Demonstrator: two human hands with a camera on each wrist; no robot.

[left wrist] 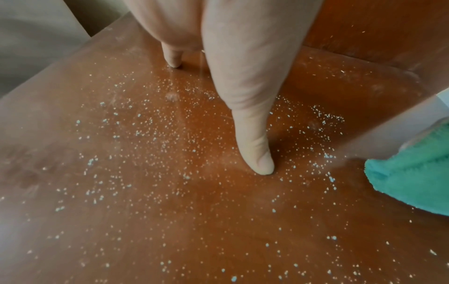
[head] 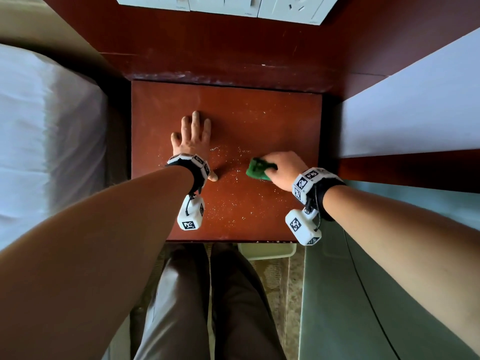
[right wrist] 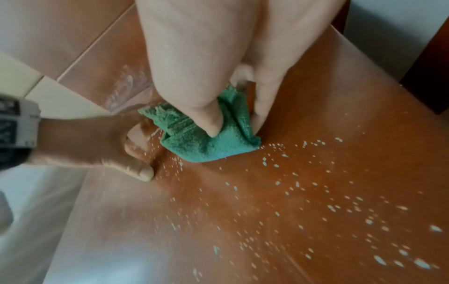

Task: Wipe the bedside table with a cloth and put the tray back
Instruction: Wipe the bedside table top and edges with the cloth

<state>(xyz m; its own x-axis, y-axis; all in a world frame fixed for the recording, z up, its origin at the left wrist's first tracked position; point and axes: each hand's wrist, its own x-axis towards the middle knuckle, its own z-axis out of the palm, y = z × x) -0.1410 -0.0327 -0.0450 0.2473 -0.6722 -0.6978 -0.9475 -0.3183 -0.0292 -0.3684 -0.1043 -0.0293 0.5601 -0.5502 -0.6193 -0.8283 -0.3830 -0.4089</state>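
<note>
Many pale specks dot the bench, where the right hand grips the bunched green cloth beside the flat, open-fingered left hand; a hard sweep could flick them floorward.

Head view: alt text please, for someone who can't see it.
A right hand grips a bunched green cloth on a reddish-brown bedside table speckled with white droplets. The left hand rests flat beside it.
</note>
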